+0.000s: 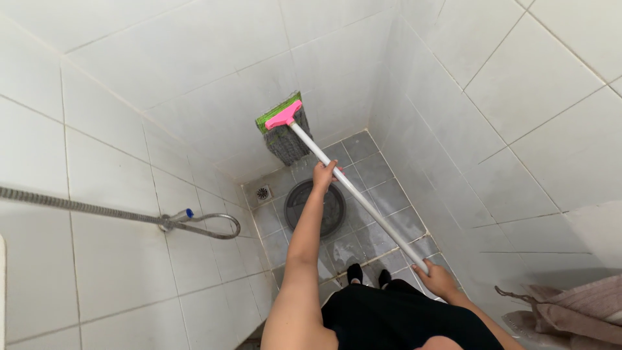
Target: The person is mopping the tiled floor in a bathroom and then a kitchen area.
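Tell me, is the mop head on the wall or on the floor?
On the wall: the mop head presses against the white tiles, above the grey floor.

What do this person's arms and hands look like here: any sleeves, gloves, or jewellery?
Both arms are bare to as far up as the frame shows, with no sleeves visible. The left hand and right hand are ungloved, and no rings, watch or bracelets can be made out. Below, the person wears a black garment.
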